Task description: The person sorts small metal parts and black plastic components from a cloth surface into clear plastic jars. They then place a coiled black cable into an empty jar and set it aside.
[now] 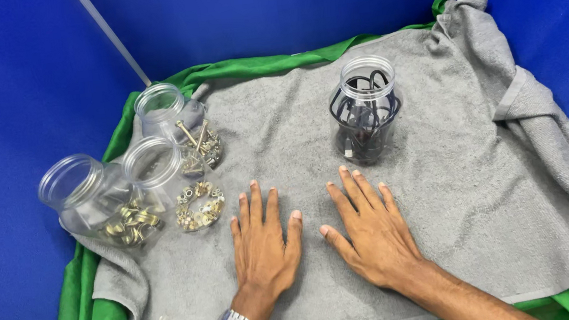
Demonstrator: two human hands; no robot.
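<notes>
Head view shows your left hand (262, 241) and right hand (371, 232) lying flat, fingers spread, empty, side by side on the grey towel (461, 182). A cable jar (364, 110) stands just beyond your right fingertips; three hardware jars (157, 183) sit left of your left hand.

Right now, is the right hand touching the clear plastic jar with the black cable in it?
Apart. In the head view the right hand lies flat on the grey towel, with a strip of towel showing between its fingertips and the clear plastic jar holding black cable.

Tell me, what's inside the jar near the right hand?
The jar holds coiled black cables; a plug shows low down. The bottom of the pile is hidden by the coils.
</notes>
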